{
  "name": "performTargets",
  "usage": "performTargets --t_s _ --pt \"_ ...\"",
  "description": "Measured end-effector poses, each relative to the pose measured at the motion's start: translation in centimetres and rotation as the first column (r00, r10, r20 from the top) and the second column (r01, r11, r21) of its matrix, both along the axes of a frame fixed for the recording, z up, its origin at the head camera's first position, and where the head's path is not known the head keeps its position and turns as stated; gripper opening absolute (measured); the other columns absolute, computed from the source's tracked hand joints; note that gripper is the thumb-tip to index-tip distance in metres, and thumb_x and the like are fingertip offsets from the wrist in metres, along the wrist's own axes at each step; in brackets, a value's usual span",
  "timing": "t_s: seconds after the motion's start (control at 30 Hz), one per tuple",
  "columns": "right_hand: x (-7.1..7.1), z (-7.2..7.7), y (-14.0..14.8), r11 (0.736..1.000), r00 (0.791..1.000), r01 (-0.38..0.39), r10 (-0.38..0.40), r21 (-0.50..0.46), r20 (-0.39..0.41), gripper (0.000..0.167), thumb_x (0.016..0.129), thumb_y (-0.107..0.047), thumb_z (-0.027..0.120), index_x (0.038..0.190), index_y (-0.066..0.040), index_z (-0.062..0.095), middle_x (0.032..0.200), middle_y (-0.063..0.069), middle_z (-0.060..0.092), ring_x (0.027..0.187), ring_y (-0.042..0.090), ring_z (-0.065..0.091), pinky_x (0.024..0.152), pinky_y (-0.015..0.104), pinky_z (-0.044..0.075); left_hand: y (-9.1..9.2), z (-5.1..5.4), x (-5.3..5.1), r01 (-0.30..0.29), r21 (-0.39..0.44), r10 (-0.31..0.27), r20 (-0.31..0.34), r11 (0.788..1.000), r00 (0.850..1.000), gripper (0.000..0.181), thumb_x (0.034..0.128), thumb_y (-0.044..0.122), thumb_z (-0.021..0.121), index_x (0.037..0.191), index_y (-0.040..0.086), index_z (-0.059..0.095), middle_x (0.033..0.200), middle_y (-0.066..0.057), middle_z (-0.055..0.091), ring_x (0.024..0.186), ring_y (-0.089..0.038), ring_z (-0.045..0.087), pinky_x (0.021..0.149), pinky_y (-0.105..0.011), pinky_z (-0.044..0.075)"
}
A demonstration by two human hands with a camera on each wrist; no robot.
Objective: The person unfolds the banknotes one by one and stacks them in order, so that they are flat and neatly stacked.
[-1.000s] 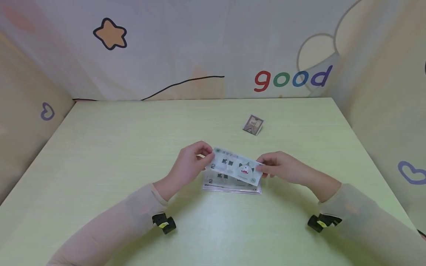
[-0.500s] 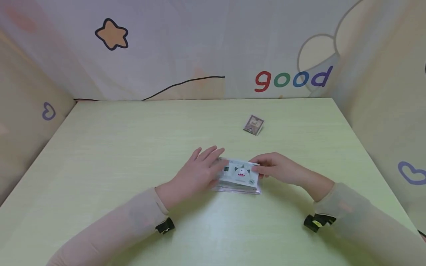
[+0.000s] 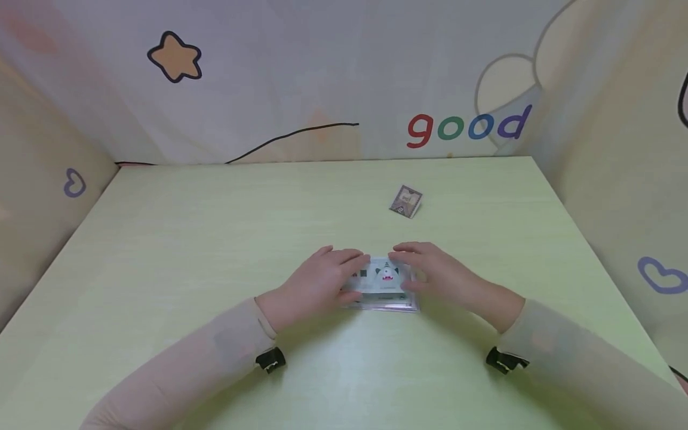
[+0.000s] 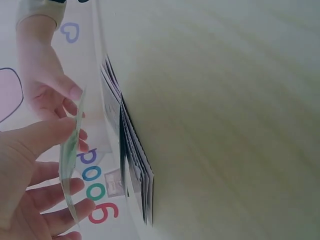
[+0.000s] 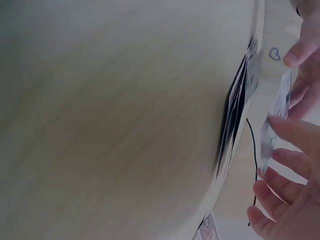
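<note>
A pale green toy banknote (image 3: 383,286) with a cartoon monster face is held between both hands. My left hand (image 3: 317,282) holds its left end, thumb on the near edge and fingers on the far edge. At the other end, my right hand (image 3: 448,282) has its thumb and fingers on the same two edges. Beneath lies a stack of notes (image 3: 388,307), its layers fanned slightly in the left wrist view. That view also shows a gap between the held banknote (image 4: 70,152) and the stack (image 4: 134,155). Part of the print is hidden by the fingers.
Farther back on the pale green table (image 3: 242,209) lies a small folded brown note (image 3: 406,201), partly raised. A printed fabric wall (image 3: 279,77) borders the table at the back, with fabric at both sides.
The banknote was tilted and pinched at its ends above the stack. The left hand swung over its left part, then both hands settled on its long edges, and the note now lies straighter over the stack.
</note>
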State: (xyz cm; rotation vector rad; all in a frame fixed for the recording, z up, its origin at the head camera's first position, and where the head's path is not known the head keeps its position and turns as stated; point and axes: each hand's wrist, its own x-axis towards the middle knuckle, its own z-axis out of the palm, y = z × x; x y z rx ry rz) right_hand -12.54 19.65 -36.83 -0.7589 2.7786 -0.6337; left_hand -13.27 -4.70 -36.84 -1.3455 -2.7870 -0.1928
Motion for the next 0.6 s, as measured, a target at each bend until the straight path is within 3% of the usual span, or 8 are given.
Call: performTargets --t_s 0.1,0.2,0.6 --pt "0.4 0.0 -0.4 0.995 0.995 -0.064 0.069 0.081 -0.067 0.062 0.079 -0.024 0.076 0.132 -0.003 0.052 0.136 0.012 0.048 0.124 0.032 0.042 0.100 0.048 0.036 0.0 -0.1 -0.1 0.003 0.028 -0.005 0.059 1.000 0.998 0.058 0.0848 0.036 0.068 0.133 0.008 0.052 0.130 -0.006 0.054 0.119 -0.019 0.050 0.101 -0.045 0.036" --pt "0.6 0.1 -0.8 0.988 0.991 -0.093 0.103 0.120 -0.081 0.065 0.078 -0.028 0.076 0.132 -0.001 0.051 0.133 0.012 0.050 0.121 0.032 0.045 0.099 0.046 0.037 0.0 -0.2 -0.2 0.021 0.048 -0.025 0.090 0.999 0.996 0.055 0.0852 0.037 0.067 0.130 0.008 0.054 0.130 -0.006 0.054 0.118 -0.018 0.050 0.100 -0.043 0.036" --pt "0.6 0.3 -1.2 0.999 0.999 -0.042 0.042 0.034 0.022 0.064 0.080 -0.024 0.074 0.135 -0.004 0.047 0.130 0.009 0.053 0.114 0.023 0.051 0.093 0.041 0.043 -0.2 -0.1 -0.6 0.047 0.172 -0.065 0.101 0.984 0.993 0.050 0.0836 0.032 0.070 0.125 0.007 0.057 0.124 -0.005 0.058 0.104 -0.017 0.057 0.095 -0.033 0.042"
